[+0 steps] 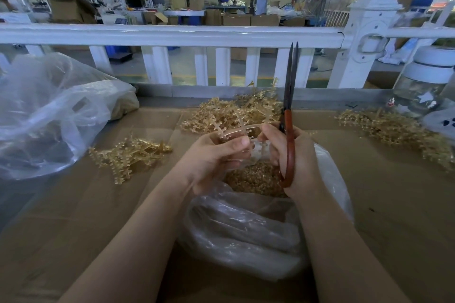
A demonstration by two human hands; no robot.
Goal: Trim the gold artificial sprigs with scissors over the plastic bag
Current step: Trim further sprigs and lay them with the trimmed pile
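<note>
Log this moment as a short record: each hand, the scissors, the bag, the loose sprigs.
left hand: pinches a sprig stem
right hand: grips scissors, also touching the stem
scissors: blades together, pointing up
plastic bag: open beneath the hands, gold trimmings inside
sprig piles: on the cardboard, left, centre and right

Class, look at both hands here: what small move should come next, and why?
Probably tip the long red-handled scissors down to the thin gold plastic sprig. The right hand grips them with blades nearly closed, pointing up, while the left hand pinches the sprig over the clear plastic bag of trimmings.
</note>
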